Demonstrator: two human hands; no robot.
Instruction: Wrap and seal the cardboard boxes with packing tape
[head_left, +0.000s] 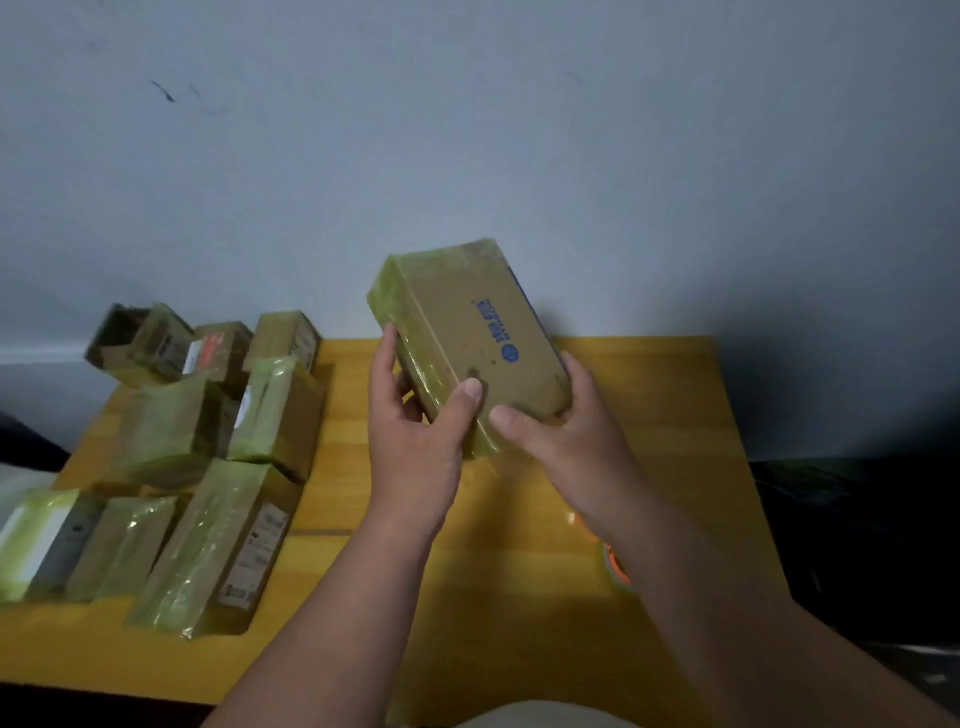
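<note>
Both hands are holding one taped cardboard box up above the yellow wooden table.

The left hand is gripping the box's near left corner, thumb lying across the top face and fingers curled along the tape-covered side. The right hand is cupping the near right end, thumb pressing on the front edge and fingers wrapping round the far side. The box is tilting away from the person, its blue-printed face turned upward between the two hands. Under the right forearm, a tape roll with an orange core is lying on the table, partly hidden. Well off to the left of the left hand, a cluster of wrapped boxes is sitting on the tabletop.
</note>
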